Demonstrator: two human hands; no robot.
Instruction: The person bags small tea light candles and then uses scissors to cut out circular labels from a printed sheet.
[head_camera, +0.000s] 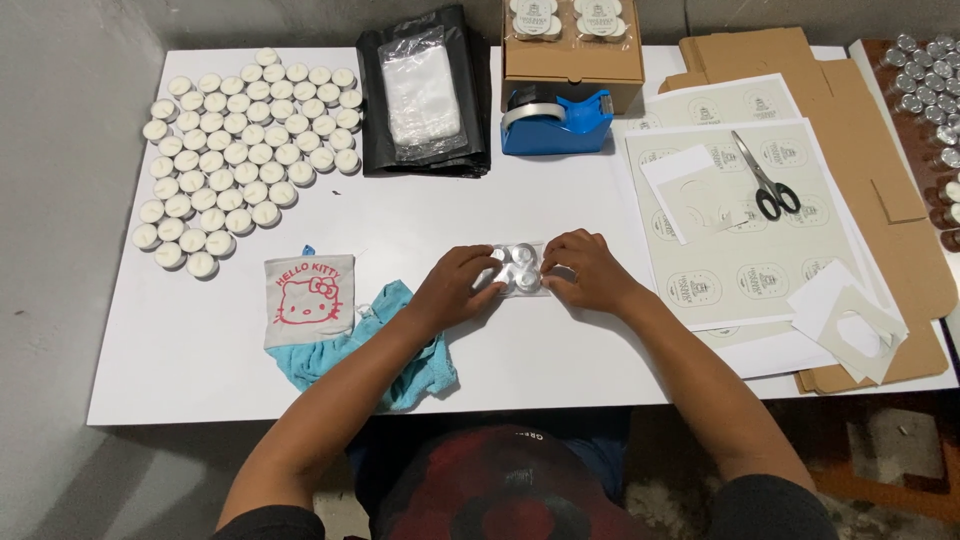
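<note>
Head view: hands (520, 280) mid-table (330, 390), edges distant.

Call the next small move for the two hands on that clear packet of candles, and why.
Probably press the packet's open end flat and reach for the tape dispenser. Both the left hand and right hand pinch the clear packet of candles from either side, and the dispenser stands just beyond it.

Packing workshop: tealight candles (245, 140), tape dispenser (556, 122)
</note>
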